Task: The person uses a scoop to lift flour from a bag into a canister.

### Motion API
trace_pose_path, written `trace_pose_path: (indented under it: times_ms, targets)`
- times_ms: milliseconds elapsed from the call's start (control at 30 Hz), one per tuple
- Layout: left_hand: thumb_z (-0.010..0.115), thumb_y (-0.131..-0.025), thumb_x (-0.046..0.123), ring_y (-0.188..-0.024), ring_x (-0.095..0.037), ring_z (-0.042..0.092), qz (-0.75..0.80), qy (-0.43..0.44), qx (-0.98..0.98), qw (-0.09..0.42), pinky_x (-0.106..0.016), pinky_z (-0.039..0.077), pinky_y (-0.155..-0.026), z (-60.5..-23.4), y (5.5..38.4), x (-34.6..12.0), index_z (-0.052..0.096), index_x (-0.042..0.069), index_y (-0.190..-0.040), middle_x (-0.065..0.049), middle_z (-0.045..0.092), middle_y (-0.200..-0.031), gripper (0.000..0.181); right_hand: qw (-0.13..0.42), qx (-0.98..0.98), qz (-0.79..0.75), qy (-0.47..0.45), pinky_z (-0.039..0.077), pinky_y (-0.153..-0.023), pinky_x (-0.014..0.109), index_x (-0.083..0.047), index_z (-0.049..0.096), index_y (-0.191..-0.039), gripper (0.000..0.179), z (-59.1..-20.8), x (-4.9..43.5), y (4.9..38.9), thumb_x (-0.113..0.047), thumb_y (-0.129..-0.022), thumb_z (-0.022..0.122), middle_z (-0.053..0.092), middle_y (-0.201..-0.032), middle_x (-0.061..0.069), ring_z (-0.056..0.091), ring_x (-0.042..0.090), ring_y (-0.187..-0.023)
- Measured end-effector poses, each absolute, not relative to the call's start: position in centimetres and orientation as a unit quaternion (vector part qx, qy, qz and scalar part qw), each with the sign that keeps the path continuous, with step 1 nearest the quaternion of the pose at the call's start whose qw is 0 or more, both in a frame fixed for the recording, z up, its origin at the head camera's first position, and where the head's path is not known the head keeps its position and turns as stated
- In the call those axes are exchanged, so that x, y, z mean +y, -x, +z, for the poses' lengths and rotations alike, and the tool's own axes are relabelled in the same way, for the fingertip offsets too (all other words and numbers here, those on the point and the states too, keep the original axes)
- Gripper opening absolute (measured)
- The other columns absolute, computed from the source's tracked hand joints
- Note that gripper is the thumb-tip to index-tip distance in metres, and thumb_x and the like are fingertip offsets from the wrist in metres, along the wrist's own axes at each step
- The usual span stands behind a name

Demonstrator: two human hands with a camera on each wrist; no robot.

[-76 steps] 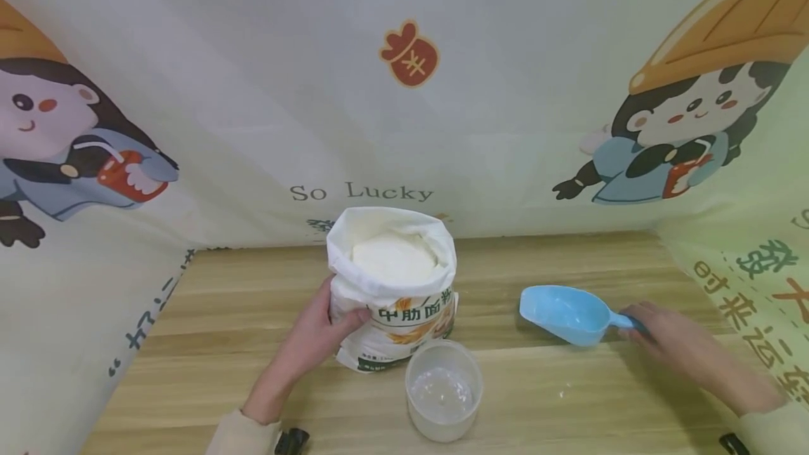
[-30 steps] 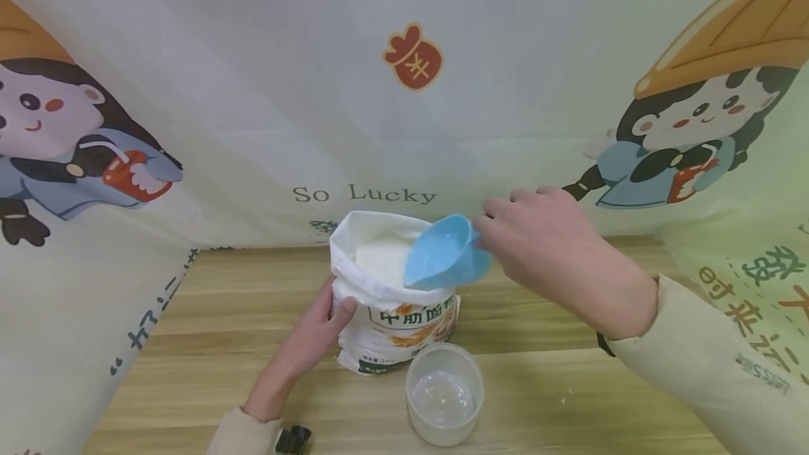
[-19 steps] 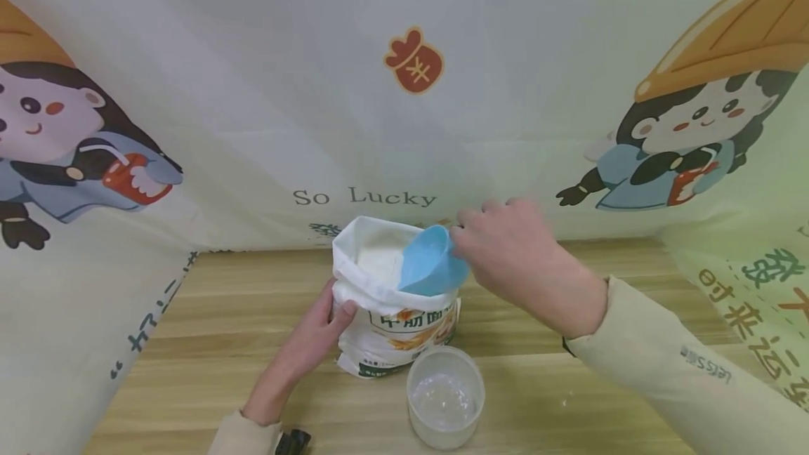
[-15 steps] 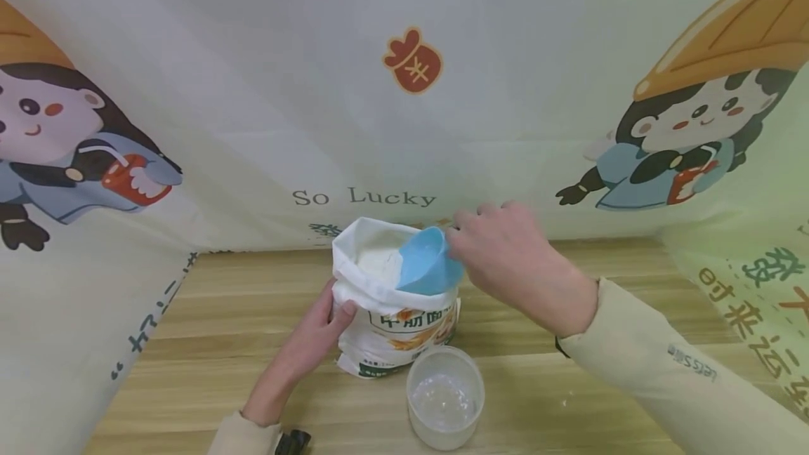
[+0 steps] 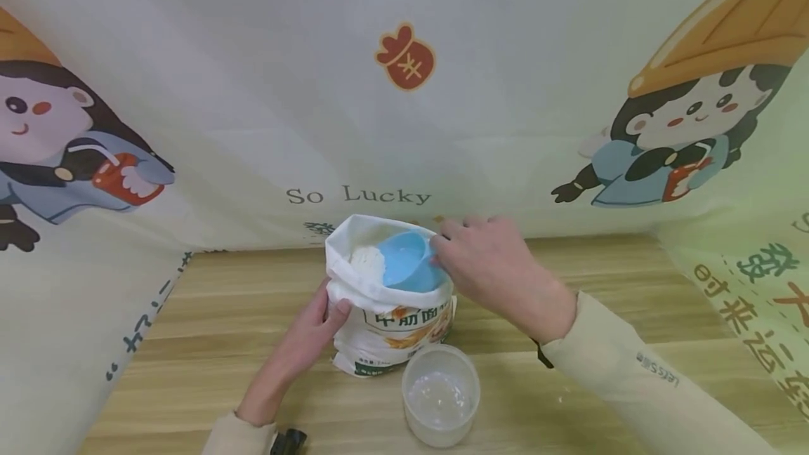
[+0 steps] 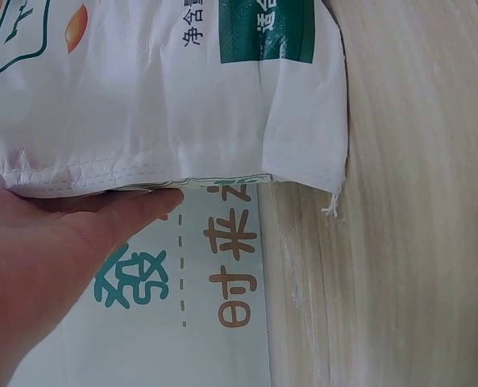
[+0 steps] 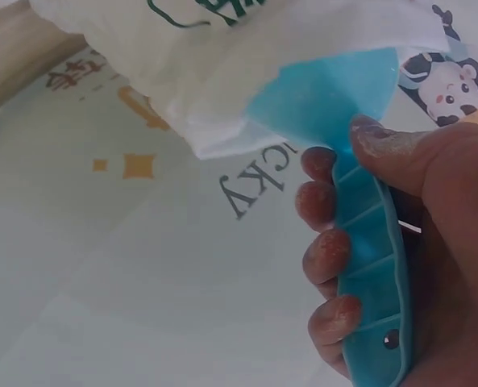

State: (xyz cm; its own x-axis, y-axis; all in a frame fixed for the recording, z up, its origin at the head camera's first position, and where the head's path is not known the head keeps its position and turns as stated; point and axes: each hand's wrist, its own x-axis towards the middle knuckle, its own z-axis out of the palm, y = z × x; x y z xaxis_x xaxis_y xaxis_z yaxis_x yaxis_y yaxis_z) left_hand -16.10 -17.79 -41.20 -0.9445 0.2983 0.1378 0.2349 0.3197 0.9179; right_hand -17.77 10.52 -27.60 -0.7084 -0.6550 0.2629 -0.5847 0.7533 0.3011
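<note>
An opened white bag of flour (image 5: 395,332) stands upright on the table, its top rolled outward and flour (image 5: 366,263) showing inside. My left hand (image 5: 310,328) holds the bag's left side, thumb toward the front; the left wrist view shows this hand (image 6: 53,250) along the bag's edge. With my right hand (image 5: 493,269) I grip a light blue scoop (image 5: 402,258) whose bowl is inside the bag's mouth. Fingers and thumb wrap its ribbed handle (image 7: 372,250) in the right wrist view, with white powder on the thumb. The scoop's lower front is hidden in the flour.
A clear round plastic tub (image 5: 440,399) stands just in front of the bag. Light wood tabletop (image 5: 221,314) extends around them. A printed cloth (image 5: 253,90) rises behind and at both sides. Small white specks lie on the table at the right.
My right hand picked up the scoop from the table at the right, brought it over the bag, then pushed it left and down into the flour. My left hand kept its hold.
</note>
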Motion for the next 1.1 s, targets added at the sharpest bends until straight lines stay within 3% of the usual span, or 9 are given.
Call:
trace_pose_path:
  times_ms: [433,1100]
  targets:
    - [0.045,-0.110,0.046,-0.153,-0.042,0.022,0.556,-0.156,0.816,0.027,-0.064,0.026,-0.118,-41.3,16.1,-17.9,0.013,0.013,-0.167,-0.019,0.020,-0.170,0.074,0.224,-0.908,-0.008,-0.355,0.042,-0.051,0.025,-0.013,0.073,-0.112,0.024,-30.7,11.0,18.7,-0.034,-0.100,0.071,0.067,-0.092,-0.001,0.057,0.018,-0.072]
    - [0.045,-0.111,0.044,-0.152,-0.043,0.024,0.554,-0.161,0.817,0.020,-0.064,0.026,-0.118,-41.4,16.2,-17.7,0.017,0.006,-0.165,-0.023,0.027,-0.166,0.072,0.249,-0.897,0.058,-0.361,0.042,-0.046,0.026,-0.012,0.073,-0.112,0.021,-32.8,11.7,19.3,-0.030,-0.101,0.070,0.063,-0.089,-0.001,0.052,0.017,-0.066]
